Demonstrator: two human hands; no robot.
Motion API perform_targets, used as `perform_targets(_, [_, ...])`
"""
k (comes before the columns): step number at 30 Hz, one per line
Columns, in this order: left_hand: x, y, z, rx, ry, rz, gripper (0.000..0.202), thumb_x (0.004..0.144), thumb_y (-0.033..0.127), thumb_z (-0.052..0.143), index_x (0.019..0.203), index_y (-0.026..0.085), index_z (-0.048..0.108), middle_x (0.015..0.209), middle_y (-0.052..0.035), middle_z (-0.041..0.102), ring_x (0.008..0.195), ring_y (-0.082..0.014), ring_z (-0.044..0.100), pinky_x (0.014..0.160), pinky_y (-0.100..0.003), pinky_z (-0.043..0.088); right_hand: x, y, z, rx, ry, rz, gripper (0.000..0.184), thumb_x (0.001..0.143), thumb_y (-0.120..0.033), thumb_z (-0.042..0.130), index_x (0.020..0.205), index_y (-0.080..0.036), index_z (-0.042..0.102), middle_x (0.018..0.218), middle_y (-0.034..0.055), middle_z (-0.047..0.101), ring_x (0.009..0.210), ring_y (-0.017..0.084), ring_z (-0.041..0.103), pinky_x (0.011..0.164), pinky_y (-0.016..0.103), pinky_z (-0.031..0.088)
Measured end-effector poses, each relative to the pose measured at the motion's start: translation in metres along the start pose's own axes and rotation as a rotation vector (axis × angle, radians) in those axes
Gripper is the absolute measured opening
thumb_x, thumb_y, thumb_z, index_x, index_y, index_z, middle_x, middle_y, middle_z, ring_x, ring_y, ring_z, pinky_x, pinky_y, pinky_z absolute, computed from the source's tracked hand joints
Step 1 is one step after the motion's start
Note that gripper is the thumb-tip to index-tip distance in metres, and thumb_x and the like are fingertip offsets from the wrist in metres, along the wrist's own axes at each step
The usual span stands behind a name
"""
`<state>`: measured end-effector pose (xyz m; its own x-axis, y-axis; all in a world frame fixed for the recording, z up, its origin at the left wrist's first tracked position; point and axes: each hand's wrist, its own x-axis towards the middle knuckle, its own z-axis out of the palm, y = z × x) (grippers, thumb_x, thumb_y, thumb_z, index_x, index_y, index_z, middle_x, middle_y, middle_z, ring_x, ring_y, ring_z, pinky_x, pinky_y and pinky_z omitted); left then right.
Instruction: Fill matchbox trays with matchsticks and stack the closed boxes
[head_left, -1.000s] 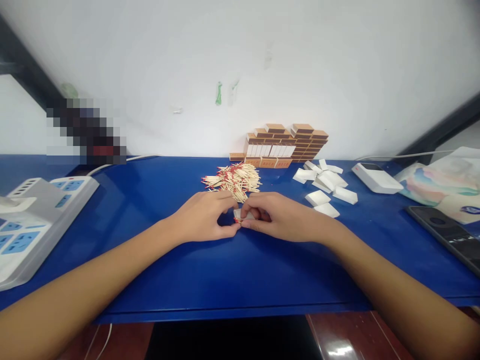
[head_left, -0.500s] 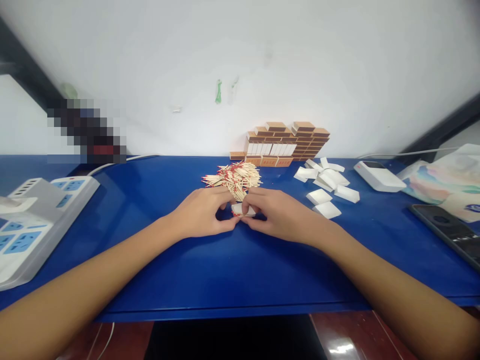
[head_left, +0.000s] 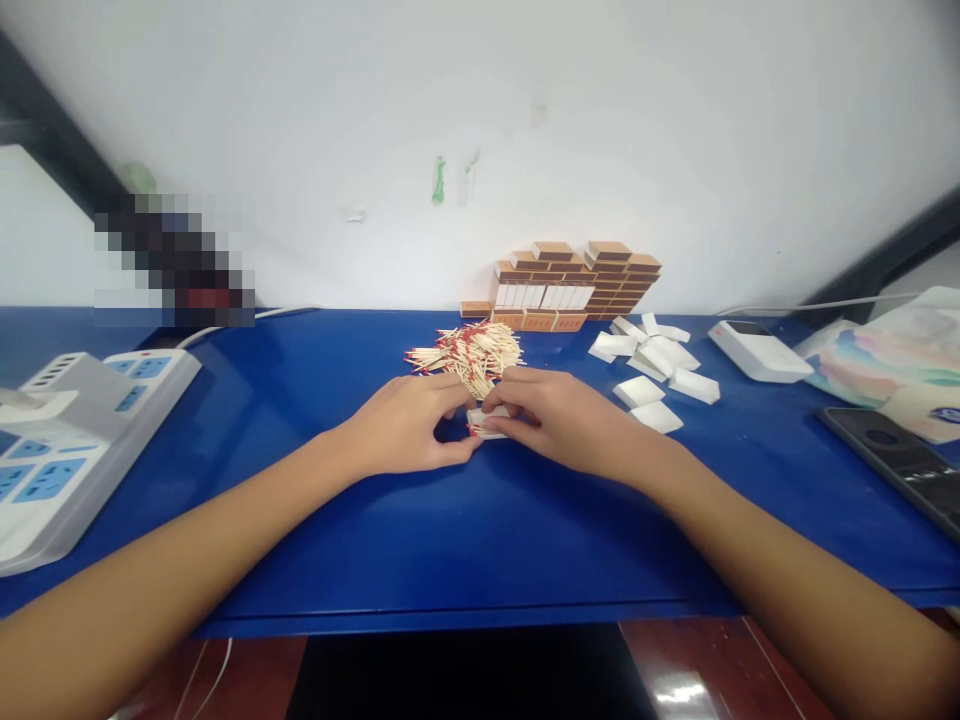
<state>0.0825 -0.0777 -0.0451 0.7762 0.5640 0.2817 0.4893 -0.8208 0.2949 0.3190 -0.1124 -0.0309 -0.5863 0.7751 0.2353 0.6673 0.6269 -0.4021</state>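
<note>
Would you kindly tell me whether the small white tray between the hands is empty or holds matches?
Holds matches: red tips show at one end of the tray, between the left hand and right hand. Fullness: cannot tell.

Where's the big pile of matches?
Head view: the pile of matches lies mid-table, just beyond the left hand and right hand holding a small white tray, before the stacked matchboxes.

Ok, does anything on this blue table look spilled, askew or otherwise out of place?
Nothing damaged. The matches lie in a loose heap pointing every way, beyond the left hand and right hand, which pinch a small tray. White trays lie scattered at odd angles right of it, unlike the neatly stacked matchboxes by the wall.
</note>
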Motion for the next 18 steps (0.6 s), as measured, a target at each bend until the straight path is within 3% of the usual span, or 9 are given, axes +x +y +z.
perform_targets(5, [-0.0001, -0.0002, 0.0016, -0.011, 0.003, 0.018, 0.02, 0.09, 0.04, 0.066, 0.094, 0.02, 0.064, 0.088, -0.0003, 0.068, 0.075, -0.0159, 0.062, 0.066, -0.03, 0.043, -0.0001, -0.003, -0.0005, 0.102, -0.018, -0.04, 0.011, 0.1, -0.02, 0.06, 0.101, -0.021, 0.071, 0.083, 0.0022, 0.066, 0.078, 0.017, 0.059, 0.071, 0.029, 0.043])
perform_targets(10, [0.0028, -0.0003, 0.0015, -0.112, -0.039, -0.042, 0.024, 0.087, 0.039, 0.069, 0.081, 0.02, 0.056, 0.079, 0.0018, 0.062, 0.069, -0.0139, 0.055, 0.063, -0.029, 0.039, -0.0009, -0.0084, 0.0006, 0.177, -0.081, -0.121, 0.027, 0.1, -0.014, 0.052, 0.116, -0.023, 0.072, 0.111, 0.0079, 0.069, 0.087, 0.017, 0.062, 0.075, 0.03, 0.046])
perform_targets(18, [0.0037, -0.0015, -0.0008, -0.153, -0.061, -0.062, 0.021, 0.084, 0.039, 0.072, 0.087, 0.019, 0.065, 0.082, 0.0006, 0.062, 0.07, -0.0139, 0.054, 0.063, -0.028, 0.039, -0.0018, -0.0077, -0.0035, 0.158, -0.067, -0.105, 0.024, 0.096, -0.011, 0.054, 0.106, -0.022, 0.073, 0.099, 0.0059, 0.067, 0.078, 0.016, 0.059, 0.07, 0.029, 0.043])
